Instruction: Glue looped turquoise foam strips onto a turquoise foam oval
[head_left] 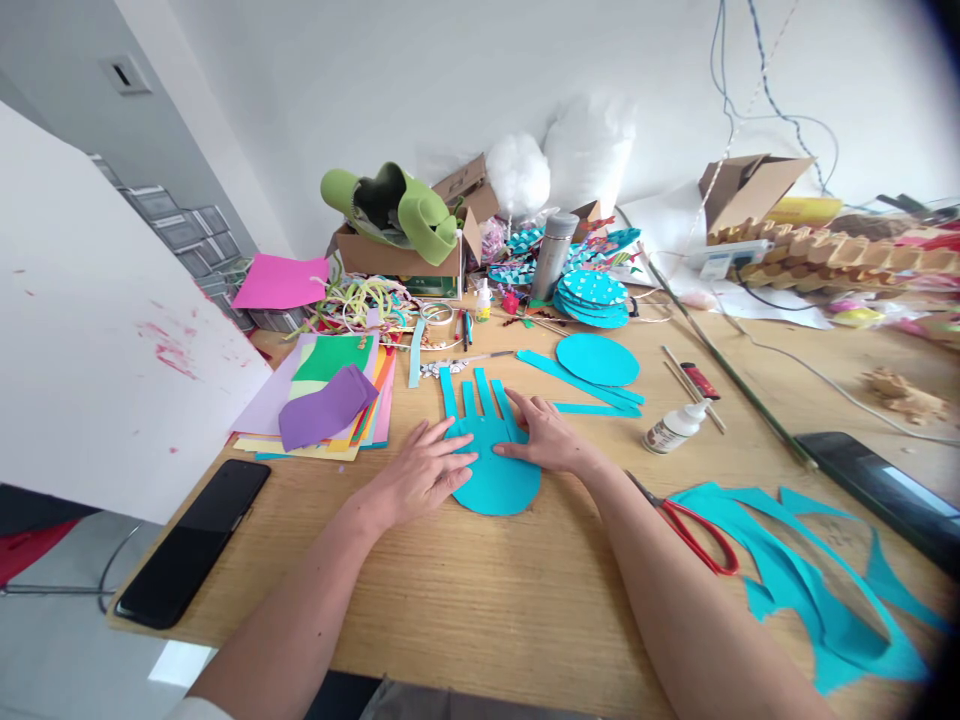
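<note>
A round blue paper piece (496,487) lies flat on the table in front of me, with several narrow blue paper strips (481,392) fanning out from its far side. On its left edge rests my left hand (429,468), fingers spread. My right hand (551,435) presses on the right edge, its fingers stretched over the strip there. Beyond my right hand sit another blue paper circle (598,360) and a few loose blue strips (577,380). A white glue bottle (673,428) lies tipped to the right, and red-handled scissors (697,535) are beside my right forearm.
Blue paper scraps (817,590) spread at the right. A black phone (196,540) lies at the left edge, near stacked coloured paper (330,395). At the back stand a grey flask (555,257), stacked dotted blue discs (592,298) and a box with a green cap (397,215).
</note>
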